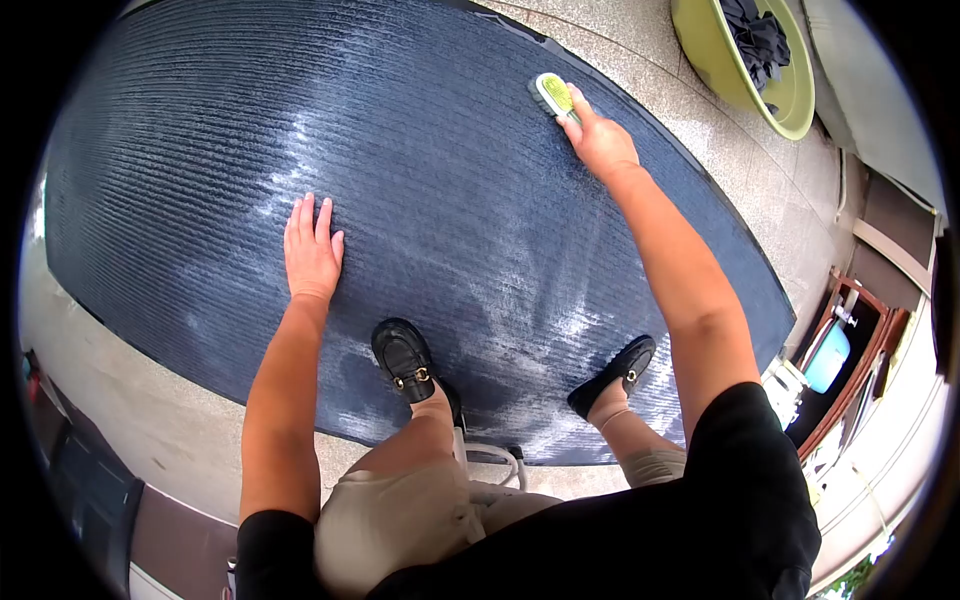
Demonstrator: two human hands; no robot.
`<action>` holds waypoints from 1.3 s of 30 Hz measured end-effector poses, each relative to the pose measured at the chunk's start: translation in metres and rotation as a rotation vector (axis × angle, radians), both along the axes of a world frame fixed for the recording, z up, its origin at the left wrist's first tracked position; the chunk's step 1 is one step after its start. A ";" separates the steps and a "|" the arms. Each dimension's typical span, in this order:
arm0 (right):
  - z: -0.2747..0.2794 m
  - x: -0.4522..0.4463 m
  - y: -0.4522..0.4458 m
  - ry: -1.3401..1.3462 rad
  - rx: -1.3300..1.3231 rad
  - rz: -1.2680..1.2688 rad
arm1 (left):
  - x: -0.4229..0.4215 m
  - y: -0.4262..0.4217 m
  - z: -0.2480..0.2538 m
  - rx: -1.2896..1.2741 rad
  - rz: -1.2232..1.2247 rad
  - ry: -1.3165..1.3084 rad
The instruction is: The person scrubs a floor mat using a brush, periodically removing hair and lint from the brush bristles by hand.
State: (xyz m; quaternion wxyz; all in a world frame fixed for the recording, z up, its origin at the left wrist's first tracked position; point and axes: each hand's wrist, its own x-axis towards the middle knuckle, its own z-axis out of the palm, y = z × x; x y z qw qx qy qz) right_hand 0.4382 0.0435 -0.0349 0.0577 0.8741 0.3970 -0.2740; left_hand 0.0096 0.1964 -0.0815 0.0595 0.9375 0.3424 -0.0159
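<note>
A large dark blue ribbed mat (pixel 430 170) spreads over the ground, with whitish foamy-looking patches across its middle and near side. Toward its far right edge, my right hand (pixel 604 143) grips a scrub brush (pixel 554 93) with a green and white top; its bristles face down on the mat. My left hand (pixel 314 250) rests on the mat at left of centre, fingers stretched out and holding nothing. Both of my black shoes (pixel 402 357) stand on the mat's near part.
A yellow-green basin (pixel 796 100) holding dark cloth (pixel 757 42) stands beyond the mat at the upper right. Pale concrete floor (pixel 745 165) borders the mat. At right, a blue basin (pixel 827 358) sits in a brown-framed recess. Part of a light-coloured stool or frame (pixel 493 452) shows between my legs.
</note>
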 end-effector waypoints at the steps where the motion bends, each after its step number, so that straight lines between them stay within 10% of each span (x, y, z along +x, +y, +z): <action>1: 0.001 -0.005 0.023 -0.015 0.022 0.017 | -0.001 -0.001 0.001 0.001 -0.005 0.001; 6: 0.000 -0.004 0.107 0.001 0.090 0.131 | 0.003 0.001 0.001 -0.023 0.012 0.045; 17: -0.025 -0.039 -0.055 -0.106 0.192 -0.516 | 0.005 -0.001 0.003 0.013 -0.018 0.083; 25: -0.006 -0.093 -0.098 -0.019 0.069 -0.016 | 0.000 0.003 0.002 0.013 -0.052 0.072; 31: -0.012 -0.078 -0.218 -0.139 -0.045 -0.379 | 0.000 -0.002 0.003 0.005 -0.013 0.187; 39: -0.008 -0.136 -0.010 0.163 0.143 -0.064 | 0.007 0.000 0.009 0.056 -0.036 0.262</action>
